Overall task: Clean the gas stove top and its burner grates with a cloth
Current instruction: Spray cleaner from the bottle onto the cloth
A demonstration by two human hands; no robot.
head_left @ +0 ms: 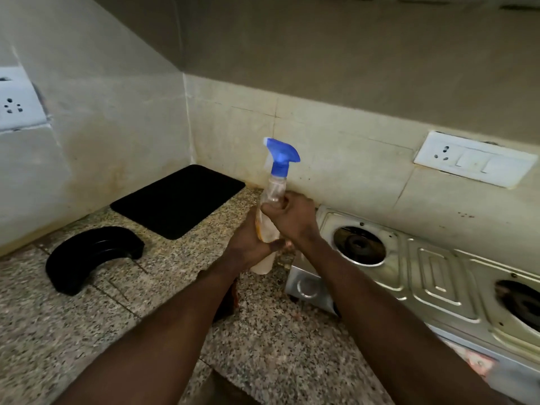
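Observation:
A clear spray bottle (pixel 274 188) with a blue trigger head is held upright above the granite counter, just left of the steel gas stove (pixel 435 276). My left hand (pixel 251 244) wraps its lower body and my right hand (pixel 292 217) grips its upper part below the neck. The stove has two open burner wells, one at the left (pixel 358 245) and one at the right edge (pixel 523 302), with no grates on them. No cloth is clearly in view; a dark object under my left forearm is mostly hidden.
A black rectangular mat (pixel 178 200) lies in the counter's back corner. A curved black stand (pixel 90 255) sits on the granite counter (pixel 280 340) at the left. Wall sockets are mounted at the left (pixel 14 103) and above the stove (pixel 473 159).

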